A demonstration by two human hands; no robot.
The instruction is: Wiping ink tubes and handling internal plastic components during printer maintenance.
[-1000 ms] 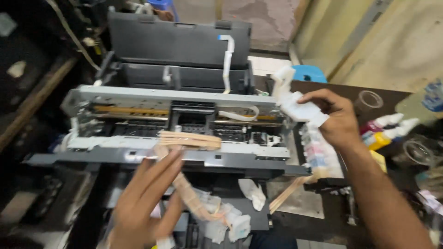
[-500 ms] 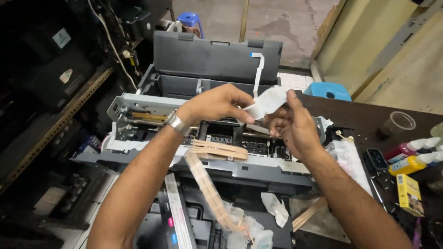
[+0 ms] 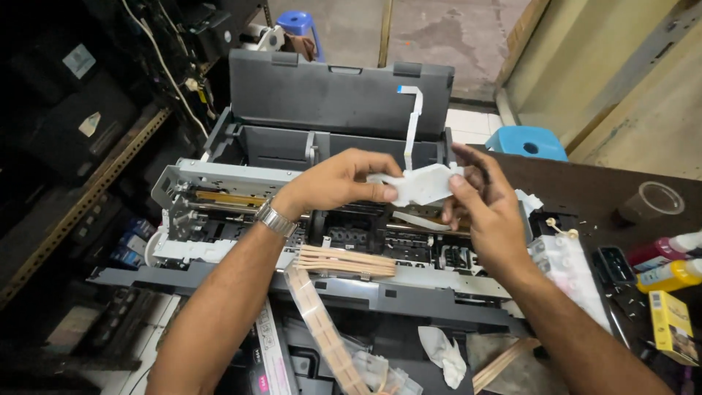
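Opened inkjet printer (image 3: 292,241), covers removed, metal frame and carriage area exposed, rear paper tray (image 3: 336,91) raised upright. Above the carriage: white plastic part (image 3: 420,183), held in the air between both hands. Left hand (image 3: 340,179), a metal wristwatch (image 3: 276,218) on its wrist, pinches the part's left end between thumb and fingers. Right hand (image 3: 486,208) grips the part's right end, thumb on top, fingers curled beneath. White flat ribbon cable (image 3: 413,121) rises behind the part against the tray. Bundle of tan ink tubes (image 3: 344,260) lies across the printer's front rail and trails down toward the lower edge of view. Crumpled white tissue (image 3: 442,355) below the printer front. To the right, on a dark table (image 3: 592,190): ink bottles (image 3: 669,267), small yellow box (image 3: 673,325), roll of tape (image 3: 654,201). Blue stool (image 3: 530,143) beyond the table.
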